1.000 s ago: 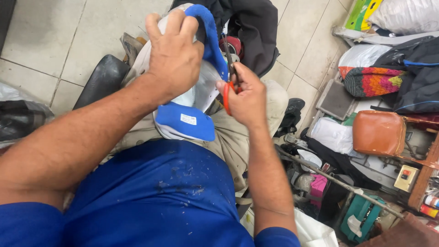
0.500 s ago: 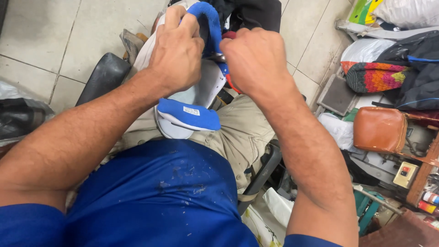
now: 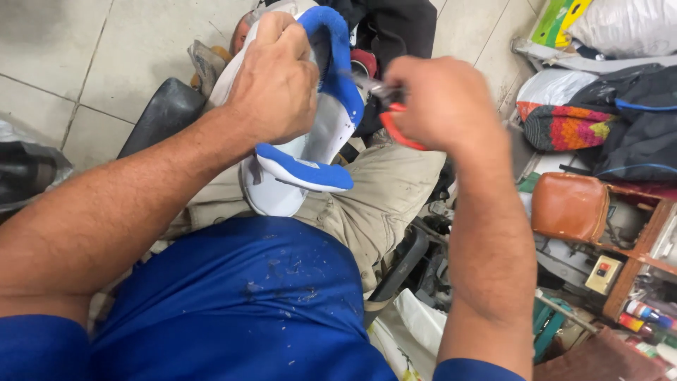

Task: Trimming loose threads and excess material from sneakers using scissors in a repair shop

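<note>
Shoe point(image 3: 310, 152), white with blue trim, rests on my lap at twelve o'clock, my left hand point(image 3: 275, 81) clamped over its upper. My right hand point(image 3: 444, 102) at two o'clock is closed around red-handled pliers point(image 3: 395, 116), their tip at the blue edge. Bags point(image 3: 606, 120) lie at three o'clock, a brown pouch point(image 3: 570, 206) below them.

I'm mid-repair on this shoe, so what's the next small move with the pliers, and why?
Probably pull the pliers gently away from the shoe. Their tips sit at the blue collar edge, the right hand grips the red handles, and the left hand braces the shoe.
</note>
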